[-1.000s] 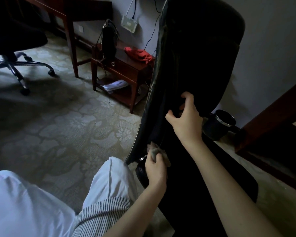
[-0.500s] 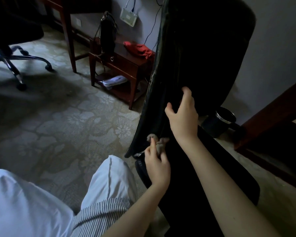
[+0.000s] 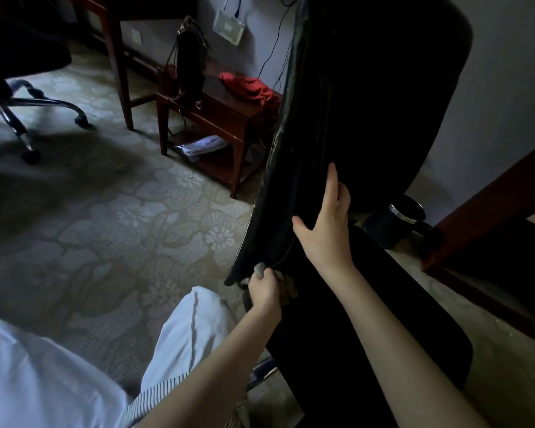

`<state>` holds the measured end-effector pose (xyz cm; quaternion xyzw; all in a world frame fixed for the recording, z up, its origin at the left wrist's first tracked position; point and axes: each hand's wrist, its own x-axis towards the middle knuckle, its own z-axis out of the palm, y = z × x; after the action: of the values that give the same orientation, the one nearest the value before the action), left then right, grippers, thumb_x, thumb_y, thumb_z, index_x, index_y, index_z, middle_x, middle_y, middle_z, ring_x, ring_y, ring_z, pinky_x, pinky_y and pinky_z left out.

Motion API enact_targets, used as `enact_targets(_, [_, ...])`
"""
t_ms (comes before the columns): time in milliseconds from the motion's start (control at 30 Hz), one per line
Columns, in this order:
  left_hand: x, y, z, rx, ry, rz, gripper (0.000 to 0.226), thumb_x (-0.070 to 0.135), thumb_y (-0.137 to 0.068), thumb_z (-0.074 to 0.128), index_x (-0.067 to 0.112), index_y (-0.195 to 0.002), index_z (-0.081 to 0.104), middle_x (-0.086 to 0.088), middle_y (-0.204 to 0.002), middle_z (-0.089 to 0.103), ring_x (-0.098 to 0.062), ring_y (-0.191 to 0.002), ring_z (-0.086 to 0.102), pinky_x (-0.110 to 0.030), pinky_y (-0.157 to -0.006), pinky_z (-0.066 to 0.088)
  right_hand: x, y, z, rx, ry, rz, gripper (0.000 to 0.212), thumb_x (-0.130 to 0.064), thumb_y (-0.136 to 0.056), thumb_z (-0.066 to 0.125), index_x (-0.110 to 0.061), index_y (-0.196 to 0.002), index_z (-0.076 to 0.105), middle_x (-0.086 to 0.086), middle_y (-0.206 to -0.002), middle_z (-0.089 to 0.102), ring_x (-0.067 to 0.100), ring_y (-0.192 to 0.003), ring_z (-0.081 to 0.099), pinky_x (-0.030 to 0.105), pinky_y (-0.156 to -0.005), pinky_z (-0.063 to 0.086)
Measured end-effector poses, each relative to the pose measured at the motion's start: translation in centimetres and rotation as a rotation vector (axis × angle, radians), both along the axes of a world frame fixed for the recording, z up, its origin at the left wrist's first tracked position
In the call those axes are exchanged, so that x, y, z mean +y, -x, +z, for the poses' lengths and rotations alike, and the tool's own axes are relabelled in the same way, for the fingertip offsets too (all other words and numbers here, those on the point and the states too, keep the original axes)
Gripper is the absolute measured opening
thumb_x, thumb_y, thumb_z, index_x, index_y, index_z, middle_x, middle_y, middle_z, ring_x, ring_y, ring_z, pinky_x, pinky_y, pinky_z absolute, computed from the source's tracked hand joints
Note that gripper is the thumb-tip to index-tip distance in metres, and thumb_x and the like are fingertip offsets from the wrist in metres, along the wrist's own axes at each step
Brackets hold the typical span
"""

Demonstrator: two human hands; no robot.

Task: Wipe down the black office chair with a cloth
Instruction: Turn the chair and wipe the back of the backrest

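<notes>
Left hand point(image 3: 264, 288) clenches a crumpled grey cloth point(image 3: 259, 268) against the glossy black office chair point(image 3: 368, 103); just above, right hand point(image 3: 328, 233) rests flat, fingers released.

The left hand point(image 3: 264, 290) has slid away from the right hand point(image 3: 326, 233), to the bottom corner of the black office chair backrest point(image 3: 368, 103). Its grey cloth point(image 3: 259, 269), which stuck up above the fingers half a second ago, is now bunched in the fist against that lower edge. The right hand's index finger point(image 3: 332, 180), curled before, now lies straight up the backrest.
</notes>
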<state>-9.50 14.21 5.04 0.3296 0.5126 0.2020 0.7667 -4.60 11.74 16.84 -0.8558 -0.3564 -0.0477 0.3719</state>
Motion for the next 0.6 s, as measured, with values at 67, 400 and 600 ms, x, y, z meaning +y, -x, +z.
enact_targets(67, [-0.6, -0.1, -0.4, -0.019, -0.022, 0.027, 0.024, 0.007, -0.085, 0.04, 0.011, -0.062, 0.046, -0.007, -0.053, 0.048, -0.019, -0.041, 0.049, -0.022, -0.044, 0.043, -0.4, -0.3, 0.1, 0.002, 0.016, 0.024, 0.097, -0.009, -0.083, 0.067, -0.034, -0.149, 0.0, 0.013, -0.151, 0.011, 0.033, -0.133, 0.034, 0.045, -0.102, 0.043])
enact_targets(400, [1.5, 1.6, 5.8, -0.301, -0.361, -0.004, 0.026, 0.005, -0.085, 0.048, 0.025, -0.075, 0.06, -0.006, -0.057, 0.048, -0.018, -0.047, 0.043, -0.023, -0.045, 0.037, 0.6, -0.2, 0.1, -0.039, 0.035, -0.009, 0.094, -0.001, -0.079, 0.063, -0.022, -0.151, 0.005, 0.023, -0.146, 0.017, 0.04, -0.127, 0.037, 0.044, -0.104, 0.04])
enact_targets(600, [4.6, 4.9, 8.3, -0.309, -0.646, -0.034, 0.027, 0.01, -0.081, 0.053, 0.014, -0.108, 0.054, -0.002, -0.088, 0.059, 0.003, -0.07, 0.056, -0.013, -0.061, 0.047, -0.2, 0.3, 0.4, -0.009, 0.095, -0.016, 0.095, -0.014, -0.087, 0.062, -0.033, -0.149, -0.007, 0.015, -0.153, 0.009, 0.036, -0.136, 0.028, 0.044, -0.105, 0.039])
